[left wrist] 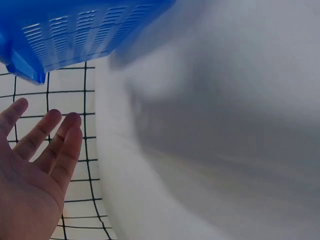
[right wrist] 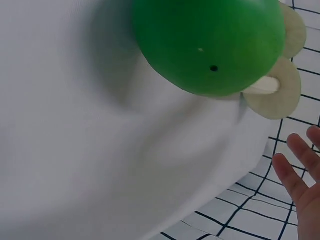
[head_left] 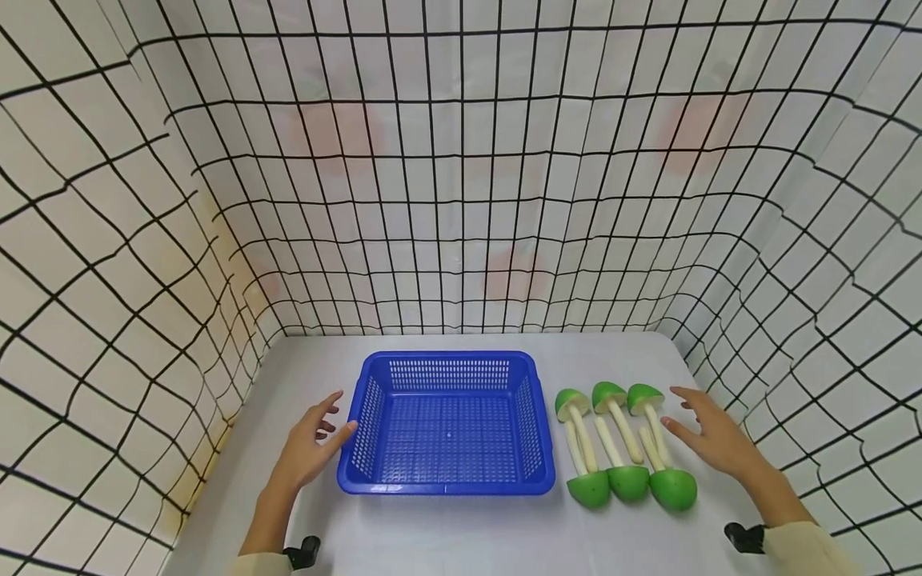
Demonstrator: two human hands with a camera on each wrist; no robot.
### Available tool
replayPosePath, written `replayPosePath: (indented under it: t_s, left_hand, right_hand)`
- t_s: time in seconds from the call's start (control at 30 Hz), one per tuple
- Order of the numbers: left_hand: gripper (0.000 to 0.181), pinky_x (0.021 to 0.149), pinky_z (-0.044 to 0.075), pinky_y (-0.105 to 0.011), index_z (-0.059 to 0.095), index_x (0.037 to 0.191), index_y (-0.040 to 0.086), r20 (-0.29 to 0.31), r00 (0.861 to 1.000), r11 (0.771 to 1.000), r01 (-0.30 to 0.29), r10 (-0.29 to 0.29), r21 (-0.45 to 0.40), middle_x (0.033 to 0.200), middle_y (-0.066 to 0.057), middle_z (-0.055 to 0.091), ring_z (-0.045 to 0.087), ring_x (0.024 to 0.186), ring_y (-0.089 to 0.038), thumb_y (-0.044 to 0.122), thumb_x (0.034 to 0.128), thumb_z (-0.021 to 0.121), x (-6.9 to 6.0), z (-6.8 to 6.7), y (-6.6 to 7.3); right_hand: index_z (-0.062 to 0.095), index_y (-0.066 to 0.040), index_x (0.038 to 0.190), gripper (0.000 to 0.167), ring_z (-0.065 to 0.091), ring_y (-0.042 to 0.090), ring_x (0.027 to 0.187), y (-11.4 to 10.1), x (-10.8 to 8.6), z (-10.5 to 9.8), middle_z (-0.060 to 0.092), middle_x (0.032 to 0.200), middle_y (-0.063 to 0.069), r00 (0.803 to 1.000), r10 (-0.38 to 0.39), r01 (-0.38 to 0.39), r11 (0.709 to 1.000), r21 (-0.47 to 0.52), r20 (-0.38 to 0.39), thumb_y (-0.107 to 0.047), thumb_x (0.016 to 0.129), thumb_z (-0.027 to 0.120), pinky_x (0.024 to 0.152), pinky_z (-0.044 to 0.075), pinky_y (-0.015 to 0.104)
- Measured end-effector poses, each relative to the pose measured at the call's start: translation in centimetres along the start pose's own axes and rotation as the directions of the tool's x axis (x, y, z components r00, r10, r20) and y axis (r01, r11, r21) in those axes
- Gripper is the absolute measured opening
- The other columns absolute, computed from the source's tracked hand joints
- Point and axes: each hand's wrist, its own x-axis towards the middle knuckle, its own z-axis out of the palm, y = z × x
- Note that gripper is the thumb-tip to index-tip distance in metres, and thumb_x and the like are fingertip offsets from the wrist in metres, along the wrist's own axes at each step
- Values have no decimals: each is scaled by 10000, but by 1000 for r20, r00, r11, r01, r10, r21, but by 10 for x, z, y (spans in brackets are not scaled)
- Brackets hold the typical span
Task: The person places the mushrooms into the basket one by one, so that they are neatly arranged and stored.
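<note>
A blue plastic basket (head_left: 446, 489) with slotted walls stands in the middle of the table, nothing lying in it. Just left of it is my left hand (head_left: 308, 448), fingers loosely spread and holding nothing; in the left wrist view that hand (left wrist: 37, 170) appears below the basket wall (left wrist: 80, 35). Several toy mushrooms with green caps (head_left: 673, 490) and pale stems (head_left: 625, 432) lie in two facing rows right of the basket. Close to their right side hovers my right hand (head_left: 713, 436), its fingers apart and empty. One green cap (right wrist: 210, 45) looms large in the right wrist view.
The table (head_left: 461, 536) has a white cover. A black wire grid (head_left: 461, 176) over white sheeting encloses it at the back and both sides. Dark straps with small black devices (head_left: 745, 538) sit at both wrists, near the pale sleeves (head_left: 807, 548).
</note>
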Motion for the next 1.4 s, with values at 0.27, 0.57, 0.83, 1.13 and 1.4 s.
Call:
replayPosePath:
  t_s: [0.27, 0.57, 0.83, 1.13, 1.4]
  left_hand:
    - [757, 754, 519, -302, 386, 1595, 239, 19, 998, 991, 60, -58, -120, 1351, -169, 591, 617, 972, -244, 525, 948, 655, -4, 13, -2]
    - [713, 672, 539, -252, 403, 1583, 310, 46, 993, 952, 115, -106, -285, 1295, -141, 581, 634, 819, -206, 479, 948, 680, -12, 21, 1]
    - [695, 643, 586, -275, 406, 1583, 345, 37, 985, 910, 172, -171, -378, 1215, -155, 594, 720, 868, -250, 437, 962, 704, -17, 23, 2]
    - [580, 609, 553, -250, 536, 1514, 223, 7, 989, 858, 132, -148, -497, 984, -110, 585, 650, 692, -169, 313, 974, 727, -13, 29, 6]
    - [584, 533, 527, -249, 557, 1498, 218, 39, 984, 817, 166, -173, -552, 874, -95, 582, 619, 653, -165, 330, 957, 745, -13, 31, 6]
  right_hand:
    - [427, 70, 1476, 664, 588, 521, 1175, 2, -1, 11, 494, 1423, 345, 999, 29, -30, 999, 34, 14, -373, 1023, 628, 875, 544, 634]
    - [491, 53, 1432, 573, 667, 412, 1051, -2, 0, 27, 608, 1303, 302, 998, 62, -62, 996, 69, -5, -330, 1029, 630, 775, 568, 444]
    - [563, 70, 1299, 482, 694, 328, 941, -5, 2, 37, 668, 1205, 272, 992, 122, -123, 990, 75, 19, -300, 1009, 668, 726, 553, 395]
    - [567, 81, 1293, 411, 714, 328, 910, -4, 3, 37, 703, 1123, 261, 988, 146, -150, 985, 89, 59, -158, 979, 680, 735, 568, 384]
    - [540, 156, 1286, 460, 713, 383, 918, -1, 4, 44, 696, 1067, 283, 971, 196, -207, 976, 75, 134, -131, 952, 670, 759, 584, 477]
